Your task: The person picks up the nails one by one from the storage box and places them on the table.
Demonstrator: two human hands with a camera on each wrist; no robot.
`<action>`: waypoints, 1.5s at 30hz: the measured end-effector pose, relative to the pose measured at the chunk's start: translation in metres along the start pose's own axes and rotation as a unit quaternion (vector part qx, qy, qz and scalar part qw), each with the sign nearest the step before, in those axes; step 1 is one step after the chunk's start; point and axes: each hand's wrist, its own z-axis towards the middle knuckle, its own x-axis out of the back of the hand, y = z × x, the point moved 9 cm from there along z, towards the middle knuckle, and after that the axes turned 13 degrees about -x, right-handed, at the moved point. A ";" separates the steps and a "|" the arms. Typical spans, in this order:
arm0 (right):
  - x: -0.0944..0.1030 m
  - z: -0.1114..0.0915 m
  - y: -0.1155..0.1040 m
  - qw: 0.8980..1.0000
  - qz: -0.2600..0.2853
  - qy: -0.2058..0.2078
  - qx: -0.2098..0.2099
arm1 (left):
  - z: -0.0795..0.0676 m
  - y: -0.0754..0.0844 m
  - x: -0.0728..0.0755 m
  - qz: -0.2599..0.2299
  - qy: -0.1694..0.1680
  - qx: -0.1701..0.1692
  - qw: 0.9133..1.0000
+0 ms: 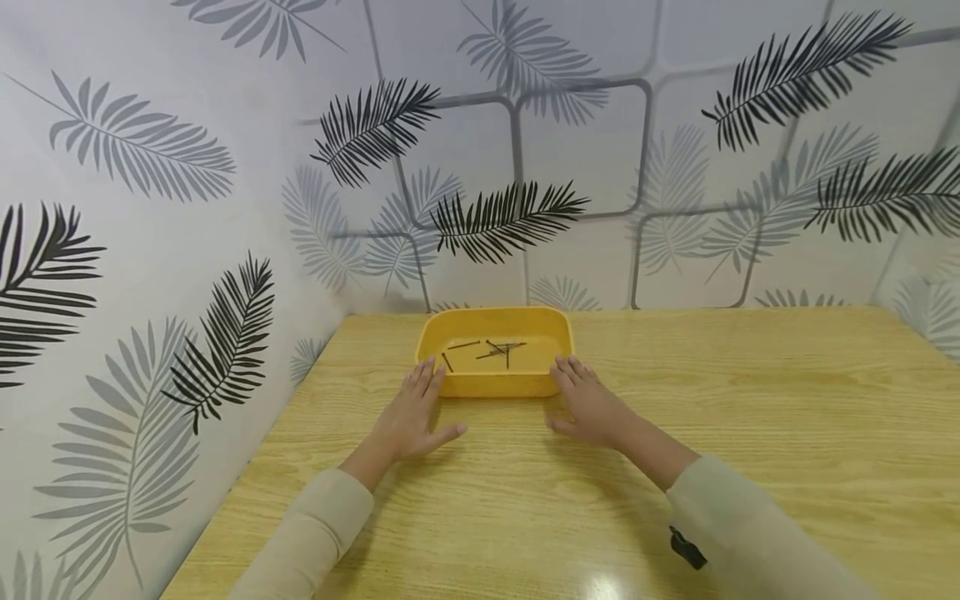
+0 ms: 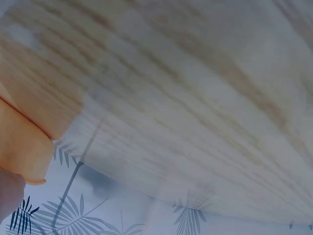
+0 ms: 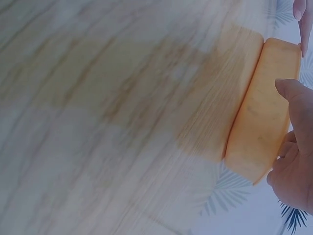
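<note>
A yellow plastic tray (image 1: 495, 386) stands at the table's far side. Several thin dark nails or screws (image 1: 501, 348) lie loose in it, too small to tell which. My left hand (image 1: 416, 412) touches the tray's near left corner, fingers stretched forward and thumb spread out over the table. At the near right corner, the fingers of my right hand (image 1: 588, 404) rest on the rim, the thumb held apart. The right wrist view shows the tray's side (image 3: 259, 107) beside the right hand (image 3: 298, 142). Only a sliver of the left hand (image 2: 10, 193) enters the left wrist view.
The tray sits on a wood-grain table (image 1: 735, 400). Behind it and on the left rises a pale wall covering (image 1: 585, 258) with printed feathers. A small dark item (image 1: 686, 547) shows at the right sleeve.
</note>
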 end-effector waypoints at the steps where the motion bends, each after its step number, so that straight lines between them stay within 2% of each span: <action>1: 0.000 0.000 0.000 1.000 0.001 -0.002 -0.002 | 0.000 0.001 0.000 -0.001 -0.001 -0.001 1.000; 9: 0.003 -0.006 0.000 1.000 0.000 0.004 0.002 | -0.003 0.003 -0.001 -0.003 -0.006 0.001 1.000; 16: 0.001 -0.010 0.001 1.000 -0.002 -0.006 -0.008 | -0.004 0.005 -0.002 -0.011 -0.010 0.001 1.000; 33: 0.005 -0.021 0.000 1.000 -0.015 0.014 0.003 | -0.009 0.015 0.001 0.004 0.005 -0.020 1.000; 45: 0.007 -0.029 0.000 1.000 -0.013 0.017 0.008 | -0.013 0.023 0.001 -0.003 -0.003 -0.020 1.000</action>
